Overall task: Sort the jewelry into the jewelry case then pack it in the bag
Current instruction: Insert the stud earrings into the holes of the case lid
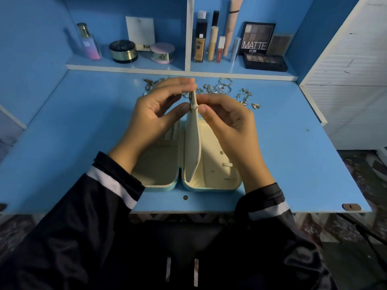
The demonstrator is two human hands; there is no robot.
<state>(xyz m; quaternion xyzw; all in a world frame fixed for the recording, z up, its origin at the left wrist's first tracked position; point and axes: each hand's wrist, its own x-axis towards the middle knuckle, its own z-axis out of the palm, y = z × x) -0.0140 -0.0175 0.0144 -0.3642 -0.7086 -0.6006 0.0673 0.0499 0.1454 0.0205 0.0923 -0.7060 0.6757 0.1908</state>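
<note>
dark sleeves [109, 185] nearest. head view: jewelry case [209, 188] lies open on desk [293, 164], between the wrists. left hand [150, 114] and right hand [228, 122] both pinch the top edge of its upright middle flap [193, 143]. loose jewelry [222, 88] lies beyond. judged: flap thin, bendy; jewelry light, snag-prone, so fingertip pinch.
</note>
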